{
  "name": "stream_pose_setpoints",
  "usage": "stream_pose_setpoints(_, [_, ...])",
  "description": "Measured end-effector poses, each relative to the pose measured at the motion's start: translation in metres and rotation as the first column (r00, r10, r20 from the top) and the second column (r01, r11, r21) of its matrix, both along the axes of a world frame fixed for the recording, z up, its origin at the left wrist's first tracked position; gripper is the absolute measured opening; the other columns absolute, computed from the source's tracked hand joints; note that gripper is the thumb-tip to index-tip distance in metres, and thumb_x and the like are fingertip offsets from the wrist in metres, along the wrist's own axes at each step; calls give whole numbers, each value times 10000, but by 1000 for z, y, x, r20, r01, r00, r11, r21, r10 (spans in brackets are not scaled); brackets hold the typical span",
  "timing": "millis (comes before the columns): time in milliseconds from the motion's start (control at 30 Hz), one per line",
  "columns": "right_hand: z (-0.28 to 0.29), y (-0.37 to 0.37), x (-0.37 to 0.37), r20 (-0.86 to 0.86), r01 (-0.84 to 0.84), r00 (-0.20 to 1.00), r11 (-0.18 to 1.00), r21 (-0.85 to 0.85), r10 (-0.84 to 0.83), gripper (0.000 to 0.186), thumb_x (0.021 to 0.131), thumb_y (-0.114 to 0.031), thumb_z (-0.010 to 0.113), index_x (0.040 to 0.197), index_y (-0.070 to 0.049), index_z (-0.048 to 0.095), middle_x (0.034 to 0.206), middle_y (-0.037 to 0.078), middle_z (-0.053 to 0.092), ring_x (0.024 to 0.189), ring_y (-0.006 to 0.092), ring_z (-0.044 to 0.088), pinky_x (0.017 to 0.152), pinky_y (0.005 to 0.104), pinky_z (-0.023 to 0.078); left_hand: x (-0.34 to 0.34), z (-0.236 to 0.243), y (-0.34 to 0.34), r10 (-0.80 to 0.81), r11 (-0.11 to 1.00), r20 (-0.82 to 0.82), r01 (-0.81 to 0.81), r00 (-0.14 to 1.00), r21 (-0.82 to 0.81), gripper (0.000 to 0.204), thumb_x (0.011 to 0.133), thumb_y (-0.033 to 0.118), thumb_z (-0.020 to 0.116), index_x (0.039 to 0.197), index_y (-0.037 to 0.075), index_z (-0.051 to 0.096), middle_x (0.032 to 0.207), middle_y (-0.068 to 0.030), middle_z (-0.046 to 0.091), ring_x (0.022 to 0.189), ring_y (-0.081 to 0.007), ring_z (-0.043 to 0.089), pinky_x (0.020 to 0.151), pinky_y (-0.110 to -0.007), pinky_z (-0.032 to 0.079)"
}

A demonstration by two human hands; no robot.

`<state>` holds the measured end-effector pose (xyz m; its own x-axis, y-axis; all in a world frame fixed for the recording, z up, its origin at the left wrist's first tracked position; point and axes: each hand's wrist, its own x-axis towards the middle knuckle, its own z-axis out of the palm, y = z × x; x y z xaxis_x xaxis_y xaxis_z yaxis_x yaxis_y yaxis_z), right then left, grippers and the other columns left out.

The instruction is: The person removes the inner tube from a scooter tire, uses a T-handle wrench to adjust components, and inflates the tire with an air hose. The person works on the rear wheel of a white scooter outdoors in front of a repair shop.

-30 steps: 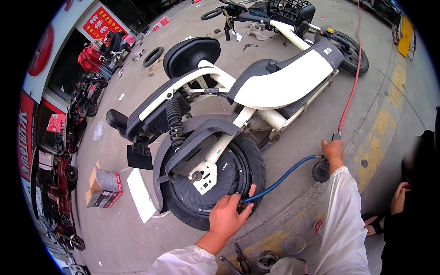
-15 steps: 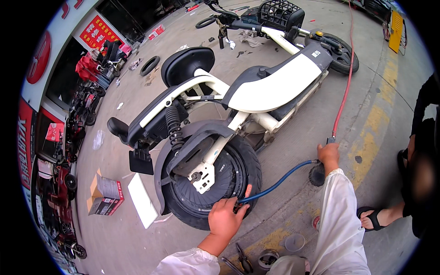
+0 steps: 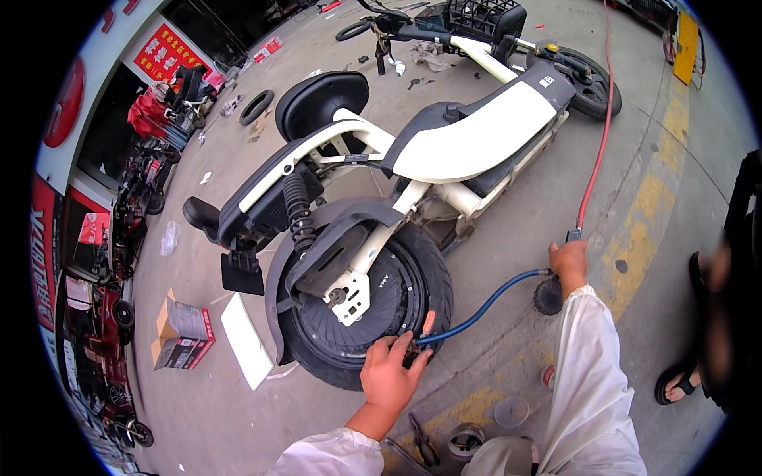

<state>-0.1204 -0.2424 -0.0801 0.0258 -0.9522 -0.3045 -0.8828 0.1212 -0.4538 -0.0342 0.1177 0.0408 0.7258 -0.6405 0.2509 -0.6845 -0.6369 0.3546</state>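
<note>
One open brown cardboard box [image 3: 184, 333] with dark printed sides, at far left, just beside a thin, flat, white rectangular panel [image 3: 246, 343]; little apparent hazard. Next, black-tyred rear wheel [image 3: 373, 301] of a white-and-black electric scooter [image 3: 484, 139] lying on its side on grey concrete [image 3: 508, 238]; possible rocking if leaned on. At its lower right edge, left hand [image 3: 390, 377] narrowed, thumb and fingertips about the near end of a curved blue flexible hose [image 3: 484, 314]; seating at the rim hidden, firmness of pinch impossible to tell. Likely slip of that end from a loosened pinch or sideways tug. Below, dark-handled pliers [image 3: 426, 447], apt to be knocked by a lowered left hand. Farther right, right hand [image 3: 568, 266] wrapped around a mostly hidden handpiece with a round, black, ridged end [image 3: 548, 297]; overreach rightward probably straining the blue hose. Above, long red hose [image 3: 601, 151] running upward; snagging possible, with a jerk passed leftward. At far right, another person's sandalled foot [image 3: 680, 385]; a careless step inward, possibly jostling the right hand.
</note>
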Motion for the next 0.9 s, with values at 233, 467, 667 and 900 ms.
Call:
stream_pose_setpoints(233, [-10,-2,-3,-22,7,1000,1000,-5,-7,676,792,-402,658,1121,96,342,1083,306,588,1036,410,587,889,428,467,-2,-7,-4,-44,998,55,42,998,36,379,686,228,777,1005,45,684,909,-121,605,829,-287,567,722,-373,473])
stream_pose_setpoints(467, [-4,0,-2,-43,38,998,999,34,-37,651,778,-388,684,1137,54,368,1127,263,585,1062,390,581,902,427,469,0,-4,-5,-59,997,48,57,997,49,360,701,213,761,1004,34,683,892,-117,614,811,-283,563,715,-374,469])
stream_pose_setpoints(667, [-2,-1,1,-52,71,996,995,64,-68,624,779,-379,695,1152,15,387,1159,236,580,1088,377,571,918,425,463,1,-3,-6,-73,997,51,71,996,38,358,702,203,758,1001,22,680,895,-107,628,817,-280,570,725,-367,472])
stream_pose_setpoints(900, [-3,2,3,-39,70,997,995,65,-68,614,780,-374,694,1149,13,394,1159,232,582,1089,375,570,923,423,460,3,-5,-5,-82,997,40,81,996,17,358,694,195,761,989,11,674,904,-112,638,816,-285,577,739,-367,472])
